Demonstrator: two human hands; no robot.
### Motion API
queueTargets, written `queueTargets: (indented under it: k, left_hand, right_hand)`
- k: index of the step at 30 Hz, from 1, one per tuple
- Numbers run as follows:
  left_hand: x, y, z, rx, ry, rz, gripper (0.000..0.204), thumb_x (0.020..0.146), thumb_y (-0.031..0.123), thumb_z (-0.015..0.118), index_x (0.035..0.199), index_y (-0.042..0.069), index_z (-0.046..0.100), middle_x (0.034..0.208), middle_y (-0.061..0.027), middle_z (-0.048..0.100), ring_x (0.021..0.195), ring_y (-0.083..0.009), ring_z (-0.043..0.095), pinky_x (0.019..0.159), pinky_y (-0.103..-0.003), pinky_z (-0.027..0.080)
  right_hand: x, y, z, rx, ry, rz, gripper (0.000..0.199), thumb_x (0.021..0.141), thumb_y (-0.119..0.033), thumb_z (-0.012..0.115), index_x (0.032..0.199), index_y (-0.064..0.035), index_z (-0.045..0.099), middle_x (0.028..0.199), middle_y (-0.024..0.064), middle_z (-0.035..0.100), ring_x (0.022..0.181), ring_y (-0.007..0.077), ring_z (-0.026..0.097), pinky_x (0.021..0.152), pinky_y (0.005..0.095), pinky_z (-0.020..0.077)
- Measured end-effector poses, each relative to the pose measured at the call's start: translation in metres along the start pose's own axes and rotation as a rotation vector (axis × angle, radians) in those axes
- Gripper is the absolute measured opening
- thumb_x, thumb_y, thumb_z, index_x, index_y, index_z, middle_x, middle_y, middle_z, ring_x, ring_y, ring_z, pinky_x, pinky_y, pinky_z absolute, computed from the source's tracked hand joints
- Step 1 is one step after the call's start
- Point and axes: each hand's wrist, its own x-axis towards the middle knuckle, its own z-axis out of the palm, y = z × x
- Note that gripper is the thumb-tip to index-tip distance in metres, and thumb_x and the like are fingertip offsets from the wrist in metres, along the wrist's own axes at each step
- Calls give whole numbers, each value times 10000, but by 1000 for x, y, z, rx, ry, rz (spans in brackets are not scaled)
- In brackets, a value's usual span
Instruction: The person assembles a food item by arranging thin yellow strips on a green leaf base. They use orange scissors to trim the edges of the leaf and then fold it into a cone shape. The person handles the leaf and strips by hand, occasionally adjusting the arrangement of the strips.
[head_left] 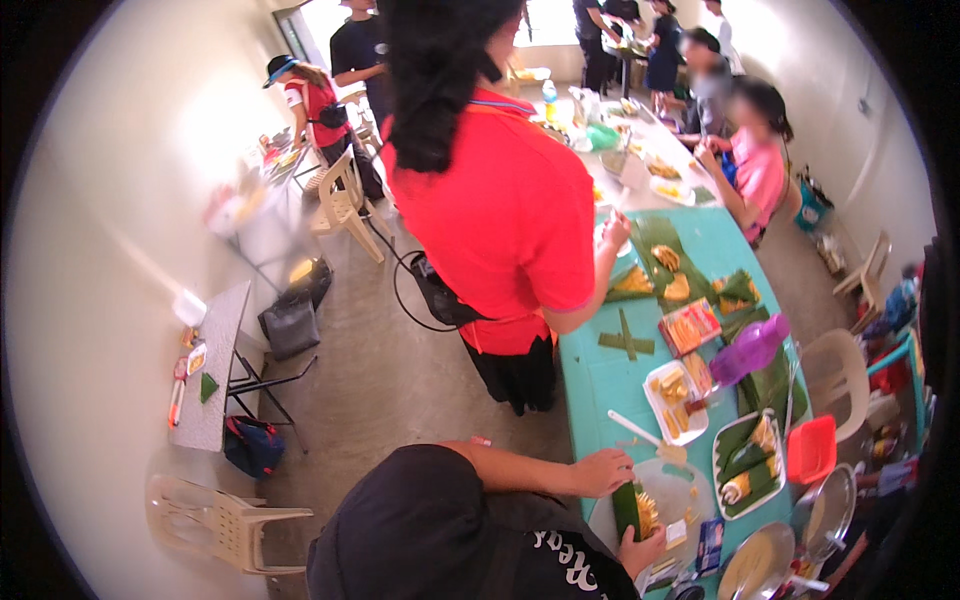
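Note:
My left hand (603, 472), reaching across from a black sleeve, grips the upper end of a folded green banana leaf (626, 511). At its lower end, my right hand (642, 550) closes on the same leaf. Yellow food pieces (647, 512) fill its open side. Beneath both hands lies a round translucent board (676, 484) with crumbs and a small white piece (676, 532). A blue packet (709, 545) sits beside my right hand. Beyond my left hand, a white-handled spatula (637, 428) rests near a white tray of yellow sticks (661, 371).
On the teal-covered table (590, 372) stand a purple bottle (750, 350), a red box (689, 327), a white tray of leaf rolls (729, 511), a red container (811, 449) and a metal bowl (757, 562). A person in red (495, 220) stands close ahead. A chair (225, 520) is at left.

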Motion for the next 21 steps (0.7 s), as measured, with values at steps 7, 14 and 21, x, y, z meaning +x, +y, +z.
queueTargets:
  k: [7,14,21]
  left_hand:
    - [-10,-15,-42,-41,30,57,218,722,79,656,934,103,613,974,-75,536,965,-279,524,809,-403,453]
    - [-43,-32,-80,-51,71,0,211,717,58,652,925,78,617,994,-99,541,959,-293,532,814,-401,457]
    - [-70,-37,-110,-53,89,7,184,727,53,647,909,70,622,991,-102,537,973,-295,526,819,-404,456]
  right_hand:
    - [2,-4,-3,-256,-14,67,686,602,-326,746,1183,-61,497,1138,162,538,1073,345,513,922,447,408]
    - [-19,-148,-72,-428,35,137,708,592,-436,783,1134,-23,591,1047,201,595,1081,337,542,920,448,432]
    - [-34,-124,-47,-193,74,-34,556,645,-209,750,1149,-26,600,1062,162,640,1012,308,600,918,372,447]
